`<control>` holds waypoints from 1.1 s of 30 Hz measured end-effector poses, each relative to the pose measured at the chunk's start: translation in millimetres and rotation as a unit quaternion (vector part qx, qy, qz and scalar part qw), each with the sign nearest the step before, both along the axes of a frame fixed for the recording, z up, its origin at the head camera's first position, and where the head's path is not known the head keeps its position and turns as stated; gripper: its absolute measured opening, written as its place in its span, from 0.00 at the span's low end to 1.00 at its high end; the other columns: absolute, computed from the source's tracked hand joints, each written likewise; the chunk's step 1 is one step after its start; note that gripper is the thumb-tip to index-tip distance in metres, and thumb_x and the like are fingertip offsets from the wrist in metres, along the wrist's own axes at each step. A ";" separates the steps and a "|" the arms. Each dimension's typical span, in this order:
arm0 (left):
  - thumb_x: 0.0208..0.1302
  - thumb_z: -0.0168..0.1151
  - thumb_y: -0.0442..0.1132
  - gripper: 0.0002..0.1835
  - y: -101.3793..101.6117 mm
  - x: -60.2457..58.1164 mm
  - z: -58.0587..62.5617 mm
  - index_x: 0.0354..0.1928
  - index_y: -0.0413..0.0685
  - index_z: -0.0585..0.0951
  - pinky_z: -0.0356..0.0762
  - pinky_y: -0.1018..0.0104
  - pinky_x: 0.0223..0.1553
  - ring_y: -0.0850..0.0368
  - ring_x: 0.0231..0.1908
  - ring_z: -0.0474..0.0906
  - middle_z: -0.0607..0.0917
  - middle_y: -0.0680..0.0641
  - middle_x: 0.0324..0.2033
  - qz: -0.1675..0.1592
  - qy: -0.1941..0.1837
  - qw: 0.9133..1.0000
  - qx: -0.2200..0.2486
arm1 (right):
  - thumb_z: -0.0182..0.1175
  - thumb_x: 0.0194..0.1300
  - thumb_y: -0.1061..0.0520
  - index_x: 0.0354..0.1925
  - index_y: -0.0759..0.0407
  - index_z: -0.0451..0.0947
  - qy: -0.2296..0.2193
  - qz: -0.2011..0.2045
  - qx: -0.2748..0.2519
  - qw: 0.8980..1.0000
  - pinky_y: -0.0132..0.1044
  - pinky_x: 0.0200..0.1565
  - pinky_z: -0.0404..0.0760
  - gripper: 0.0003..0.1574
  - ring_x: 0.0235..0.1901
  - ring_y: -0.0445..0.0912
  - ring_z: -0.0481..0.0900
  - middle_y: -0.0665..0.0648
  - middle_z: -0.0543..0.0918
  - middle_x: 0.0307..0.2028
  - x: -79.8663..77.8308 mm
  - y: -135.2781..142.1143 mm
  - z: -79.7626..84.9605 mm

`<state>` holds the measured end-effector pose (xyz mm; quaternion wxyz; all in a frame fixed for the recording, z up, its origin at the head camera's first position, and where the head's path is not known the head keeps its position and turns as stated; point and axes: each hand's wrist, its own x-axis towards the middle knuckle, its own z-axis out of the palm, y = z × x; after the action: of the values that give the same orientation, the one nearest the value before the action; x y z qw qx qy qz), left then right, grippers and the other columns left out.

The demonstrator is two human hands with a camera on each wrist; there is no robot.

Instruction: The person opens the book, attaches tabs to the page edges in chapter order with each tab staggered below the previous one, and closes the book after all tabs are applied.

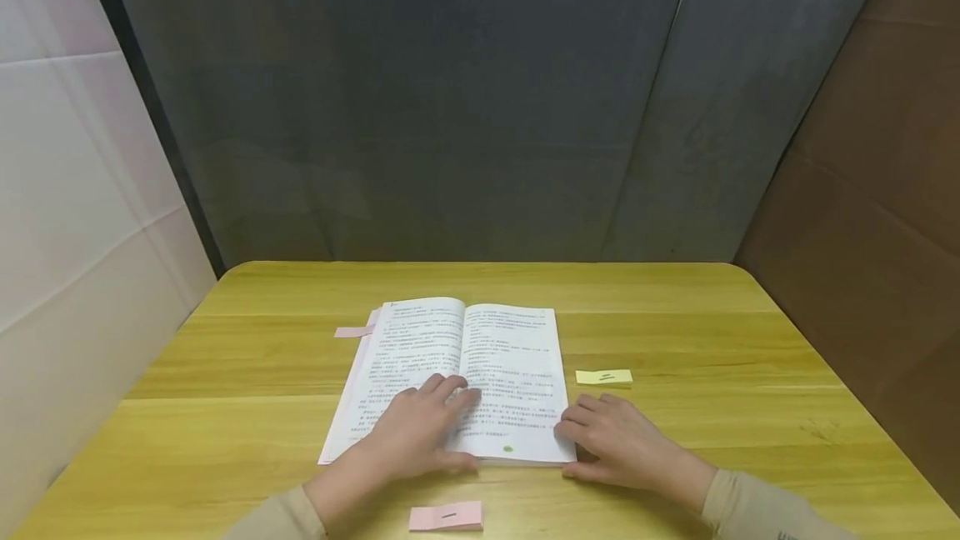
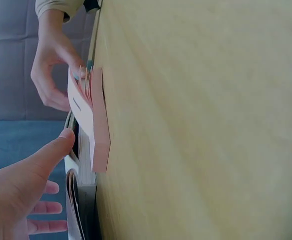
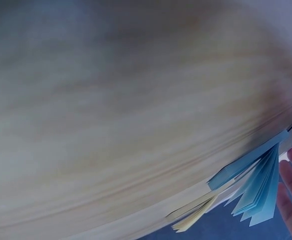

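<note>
An open book (image 1: 510, 357) with printed pages lies on the wooden table (image 1: 225, 407). My left hand (image 1: 420, 423) rests on its lower middle near the fold, fingers loosely bent and thumb spread at the bottom edge. At the lower right corner, my right hand (image 1: 622, 444) touches the book's edge with relaxed fingers and thumb. A pink sticky tab (image 1: 352, 332) juts from the left side. In the right wrist view, fanned blue sticky notes (image 3: 260, 195) stand beside the right hand's fingers; the head view does not show them.
A pink sticky-note pad (image 1: 447, 516) with one dark stroke lies before the book. A yellow pad (image 1: 603, 378) with two strokes lies right of it. Dark cloth (image 1: 450, 107) hangs behind the table, with pale cloth (image 1: 82, 190) left and brown cloth (image 1: 877, 215) right.
</note>
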<state>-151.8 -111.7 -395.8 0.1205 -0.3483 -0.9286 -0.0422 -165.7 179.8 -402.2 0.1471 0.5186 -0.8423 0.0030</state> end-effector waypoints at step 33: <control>0.45 0.57 0.49 0.32 -13.6 13.7 6.9 0.57 0.54 0.68 0.69 0.68 0.17 0.56 0.44 0.70 0.69 0.52 0.52 -0.038 0.070 0.994 0.074 | 0.56 0.51 0.34 0.41 0.51 0.74 0.010 0.008 -0.017 1.000 0.34 0.31 0.73 0.27 0.33 0.39 0.70 0.45 0.74 0.35 -0.9 1.0 -1.4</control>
<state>-138.2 -125.2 -389.0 0.2086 -0.3759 -0.8983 -0.0911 -166.6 180.8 -403.6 0.1646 0.5230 -0.8362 0.0131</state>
